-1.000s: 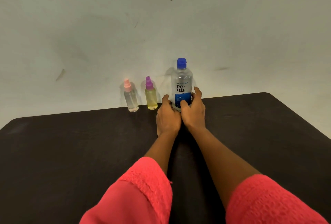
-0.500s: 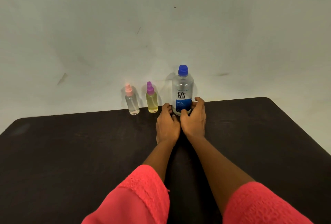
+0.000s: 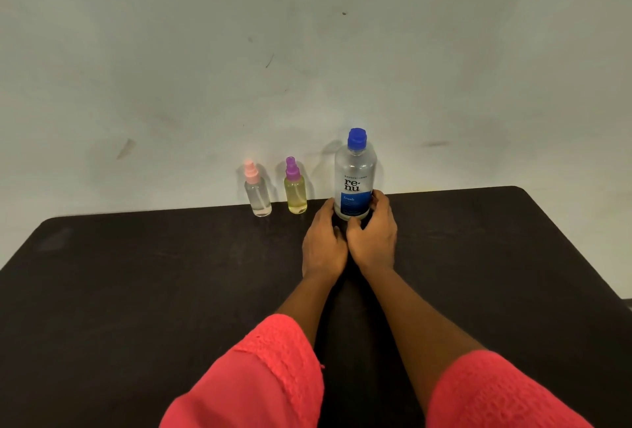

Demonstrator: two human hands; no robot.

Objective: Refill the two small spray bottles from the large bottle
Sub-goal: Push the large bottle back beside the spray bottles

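**Both hands on the large bottle**

The large bottle, blue cap on, stands upright at the 12 o'clock edge of the dark worktop. The left hand and right hand cup its base, fingers curled round its sides. At its 9 o'clock stand the purple-capped spray bottle, then the pink-capped spray bottle, both upright and untouched.

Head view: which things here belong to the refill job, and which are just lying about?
Job: large bottle, blue cap on, held near its base by the left hand and right hand; pink-topped spray bottle; purple-topped spray bottle, both capped.
Not the job: dark table; wall; red sleeves.
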